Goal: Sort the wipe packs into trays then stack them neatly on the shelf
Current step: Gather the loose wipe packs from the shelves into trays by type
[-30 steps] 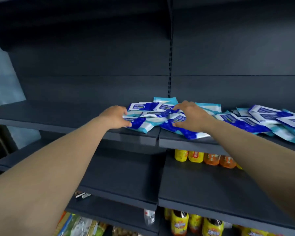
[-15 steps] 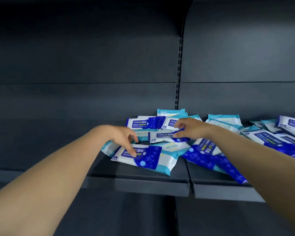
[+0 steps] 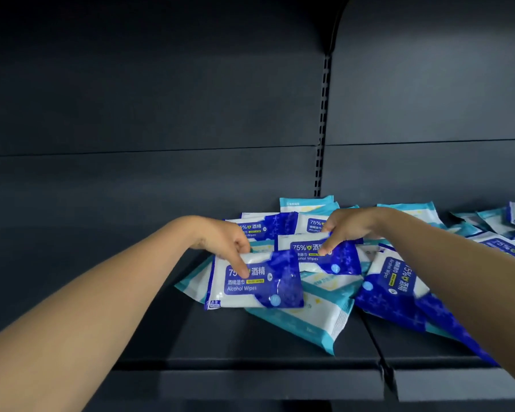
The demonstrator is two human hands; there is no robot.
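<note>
A loose heap of wipe packs lies on the dark shelf (image 3: pixel 250 346). My left hand (image 3: pixel 220 242) pinches the top edge of a blue and white alcohol wipe pack (image 3: pixel 268 286), thumb on its front, the pack tilted up toward me. My right hand (image 3: pixel 348 227) pinches a second blue alcohol wipe pack (image 3: pixel 327 261) just behind it. Beneath them lie light teal packs (image 3: pixel 306 325). Another blue pack (image 3: pixel 396 292) rests under my right forearm. No tray is in view.
More packs (image 3: pixel 503 230) are scattered along the shelf to the right. The shelf's left stretch (image 3: pixel 72 263) is bare dark metal. A slotted upright (image 3: pixel 321 120) divides the back panel. The shelf's front lip (image 3: pixel 250 382) runs across the bottom.
The view has moved closer to the heap. My left hand has lifted the front blue pack by its top edge. My right hand has closed on the blue pack behind it.
</note>
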